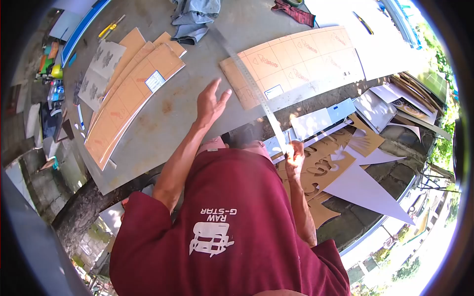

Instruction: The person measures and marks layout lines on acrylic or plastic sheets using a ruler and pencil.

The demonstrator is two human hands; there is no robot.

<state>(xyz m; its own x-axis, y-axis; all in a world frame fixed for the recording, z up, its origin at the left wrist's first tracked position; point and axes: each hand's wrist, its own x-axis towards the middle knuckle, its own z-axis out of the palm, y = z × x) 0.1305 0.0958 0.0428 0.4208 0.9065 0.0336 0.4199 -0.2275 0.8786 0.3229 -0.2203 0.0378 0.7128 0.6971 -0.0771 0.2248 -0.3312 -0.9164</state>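
Note:
A long metal ruler [252,85] slants across the left end of a brown-faced sheet [306,59] printed with red lettering. Its near end is in my right hand [295,158], whose fingers are closed round it beside my body. My left hand [212,104] is raised over the grey table [168,118], to the left of the ruler and apart from it. Its thumb and fingers are spread, with nothing held. Further left lie several curved brown-faced panels [133,101], stacked and overlapping, the top one bearing a white label [155,81].
A yellow-handled screwdriver [111,28], a grey-blue cloth [193,19] and a red cloth [295,12] lie at the table's far side. A cutter knife [363,22] rests at far right. Cut-out board offcuts [365,190] lie below the table's right edge.

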